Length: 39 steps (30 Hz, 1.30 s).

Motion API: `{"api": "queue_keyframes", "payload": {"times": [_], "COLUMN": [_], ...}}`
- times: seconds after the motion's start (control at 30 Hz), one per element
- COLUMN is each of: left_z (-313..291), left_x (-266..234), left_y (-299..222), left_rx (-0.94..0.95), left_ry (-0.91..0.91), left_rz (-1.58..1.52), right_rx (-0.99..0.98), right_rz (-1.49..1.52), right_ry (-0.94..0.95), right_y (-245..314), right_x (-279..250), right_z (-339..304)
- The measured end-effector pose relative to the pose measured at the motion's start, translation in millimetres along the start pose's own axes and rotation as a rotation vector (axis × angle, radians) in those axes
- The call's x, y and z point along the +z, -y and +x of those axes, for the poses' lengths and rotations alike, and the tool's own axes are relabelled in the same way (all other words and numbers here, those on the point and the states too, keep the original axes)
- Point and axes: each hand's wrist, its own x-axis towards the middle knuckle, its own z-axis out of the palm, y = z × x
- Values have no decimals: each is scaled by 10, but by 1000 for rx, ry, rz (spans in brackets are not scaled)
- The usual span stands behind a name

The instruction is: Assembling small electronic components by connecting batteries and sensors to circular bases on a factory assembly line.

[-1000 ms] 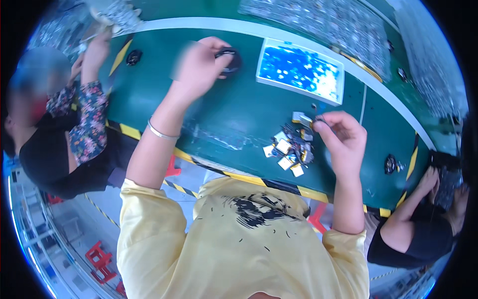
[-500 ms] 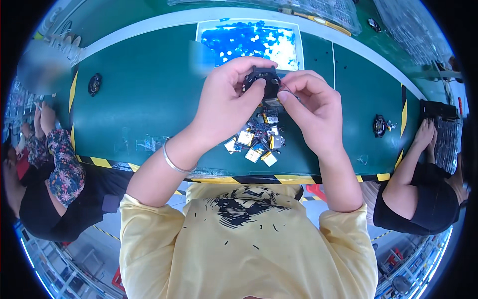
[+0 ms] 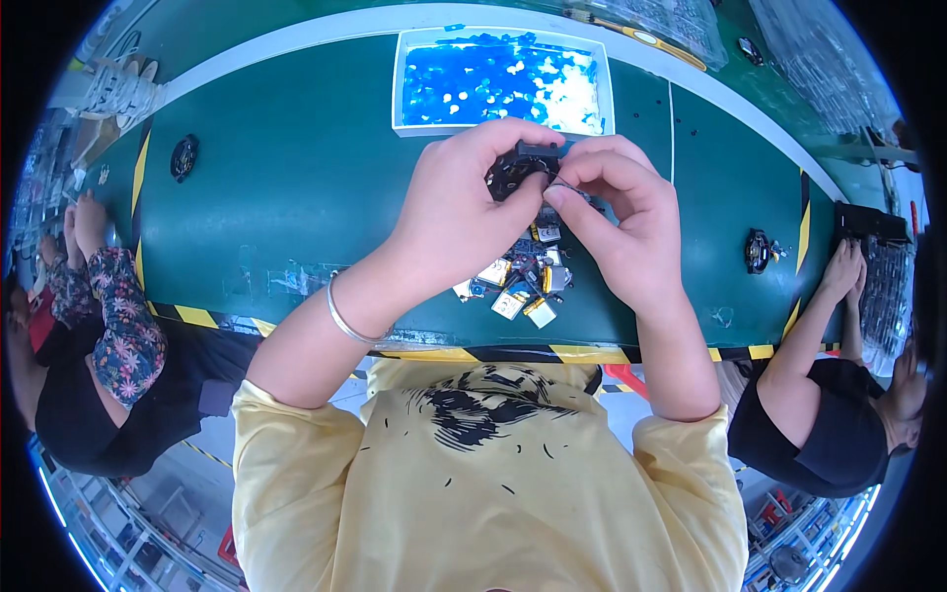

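My left hand grips a small black watch-like housing, its thumb pressed against the near side. Close against it, my right hand is closed in a pinch on a thin dark wire at the housing's right edge. The wire's far end is hidden by the fingers. Just below both hands lies a loose pile of small silver-and-yellow battery cells with dark wired parts among them. Parts of this pile are covered by my hands.
Behind my hands stands a white tray with many blue and white pieces. Similar black housings lie at left and right. Striped tape edges the green table. Other people sit at both sides, and a yellow-handled tool lies beyond.
Both hands have shifted slightly right, with the black housing tilted more away. The silver piece that showed under my right fingertips is now hidden. The view has also moved a little.
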Motion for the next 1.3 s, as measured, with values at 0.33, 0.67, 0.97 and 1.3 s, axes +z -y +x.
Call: {"api": "queue_keyframes", "payload": {"times": [0.33, 0.67, 0.97, 1.3], "left_z": [-19, 19, -23, -25], "left_x": [-4, -61, -35, -29], "left_y": [-15, 1, 24, -23], "left_rx": [-57, -250, -160, -146], "left_ry": [34, 107, 58, 56], "left_rz": [-85, -261, -218, -65], "right_rx": [80, 157, 189, 133], "right_rz": [85, 433, 368, 285], "right_ry": [-9, 120, 122, 69], "right_y": [-50, 14, -1, -20], "right_x": [-72, -128, -98, -60], "right_z": [13, 11, 7, 15]}}
